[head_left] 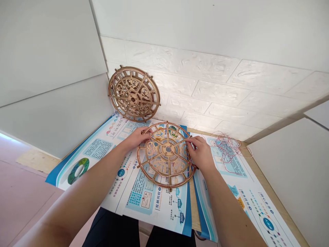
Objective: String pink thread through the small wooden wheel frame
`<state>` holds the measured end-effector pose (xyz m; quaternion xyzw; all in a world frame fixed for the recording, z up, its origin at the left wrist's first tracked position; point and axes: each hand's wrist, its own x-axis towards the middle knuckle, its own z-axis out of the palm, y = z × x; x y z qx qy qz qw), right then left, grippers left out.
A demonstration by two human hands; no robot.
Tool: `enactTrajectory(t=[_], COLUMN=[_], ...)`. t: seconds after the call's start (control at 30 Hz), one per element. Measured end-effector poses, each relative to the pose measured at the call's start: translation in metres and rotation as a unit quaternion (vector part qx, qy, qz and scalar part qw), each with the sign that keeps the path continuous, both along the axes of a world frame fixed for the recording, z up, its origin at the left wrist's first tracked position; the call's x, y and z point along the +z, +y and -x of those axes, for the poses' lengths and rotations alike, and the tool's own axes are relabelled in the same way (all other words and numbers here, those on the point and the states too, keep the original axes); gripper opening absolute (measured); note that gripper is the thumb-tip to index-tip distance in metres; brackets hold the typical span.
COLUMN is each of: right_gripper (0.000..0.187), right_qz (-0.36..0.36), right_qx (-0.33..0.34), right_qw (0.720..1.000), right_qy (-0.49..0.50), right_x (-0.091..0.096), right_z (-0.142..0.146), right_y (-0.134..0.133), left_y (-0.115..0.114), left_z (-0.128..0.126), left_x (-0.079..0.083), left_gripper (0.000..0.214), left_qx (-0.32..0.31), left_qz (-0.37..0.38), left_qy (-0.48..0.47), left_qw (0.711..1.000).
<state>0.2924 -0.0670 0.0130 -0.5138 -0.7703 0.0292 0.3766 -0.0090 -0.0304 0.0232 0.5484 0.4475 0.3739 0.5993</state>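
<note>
White tiled wall (195,75) behind bench (267,199), printed posters (97,147) on top. We hold wooden openwork wheel (168,149) flat on posters at centre, left hand (136,139) and right hand (202,152) curled over opposite sides, apparently steadying it. Second wheel (133,94) propped against wall, far left; tangled copper wire (227,147) far right.

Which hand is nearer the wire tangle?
Right. The right hand sits left of the wire tangle, apart from it; the left hand is farther, beyond the wooden wheel.
</note>
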Motion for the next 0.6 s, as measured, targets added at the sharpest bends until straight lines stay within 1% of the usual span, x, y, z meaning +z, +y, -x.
enactTrajectory(t=[0.17, 0.3, 0.4, 0.47, 0.6], right_gripper=[0.029, 0.034, 0.037, 0.039, 0.04], right_qz=[0.067, 0.093, 0.115, 0.13, 0.146], right_qx=[0.003, 0.0, -0.001, -0.012, -0.059], right_qw=[0.997, 0.995, 0.992, 0.989, 0.983], right_qy=[-0.03, -0.037, -0.049, -0.062, -0.094], right_x=[-0.006, -0.007, -0.007, -0.008, -0.011], right_z=[0.0, -0.002, -0.002, 0.001, 0.008], right_y=[0.0, 0.0, 0.001, 0.001, 0.002], left_y=[0.002, 0.003, 0.003, 0.003, 0.001], left_z=[0.001, 0.003, 0.002, 0.002, -0.001], left_x=[-0.003, -0.007, -0.007, -0.005, 0.001], left_gripper=[0.024, 0.024, 0.025, 0.025, 0.025], left_qx=[-0.005, -0.009, -0.008, -0.004, -0.009], left_qz=[-0.007, -0.011, -0.014, -0.006, 0.023], left_qy=[0.016, 0.01, 0.015, 0.018, -0.002], left_qw=[1.0, 1.0, 1.0, 1.0, 1.0])
